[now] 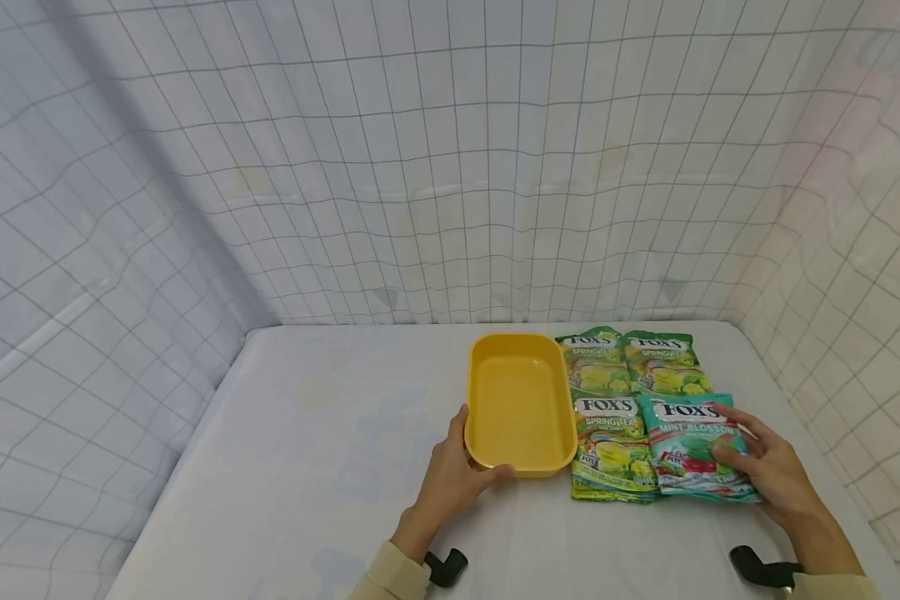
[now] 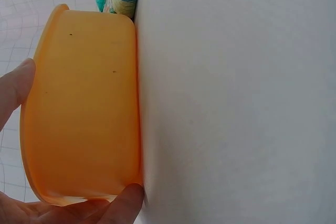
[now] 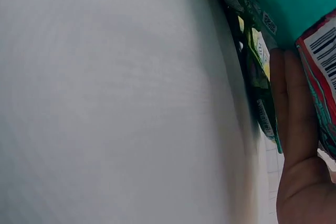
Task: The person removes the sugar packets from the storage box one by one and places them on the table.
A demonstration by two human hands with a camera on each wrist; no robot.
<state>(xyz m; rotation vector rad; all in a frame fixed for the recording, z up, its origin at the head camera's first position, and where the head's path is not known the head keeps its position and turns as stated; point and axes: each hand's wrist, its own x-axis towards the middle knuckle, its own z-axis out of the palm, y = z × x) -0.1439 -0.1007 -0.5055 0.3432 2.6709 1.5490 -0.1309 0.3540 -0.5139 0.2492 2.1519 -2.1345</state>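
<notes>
A yellow plastic tray [image 1: 521, 417] with rounded corners stands on the white table, and nothing lies in it. My left hand [image 1: 453, 473] grips its near left corner, thumb at the near rim and fingers along the left side. In the left wrist view the tray's outer wall [image 2: 84, 103] rests on the table. My right hand [image 1: 780, 479] holds a teal Fox's Mint Blossom candy bag [image 1: 682, 458], thumb on top. From the right wrist, straight fingers [image 3: 299, 103] show beneath the teal bag [image 3: 289, 3], above a green bag [image 3: 260, 85].
Green Fox's Spring Tea candy bags lie right of the tray: one far left [image 1: 596, 375], one far right [image 1: 663, 367], and a near bag [image 1: 611, 450] that seems stacked on another. Grid-patterned white curtains [image 1: 480, 167] enclose the table [image 1: 330, 433] at the back and sides.
</notes>
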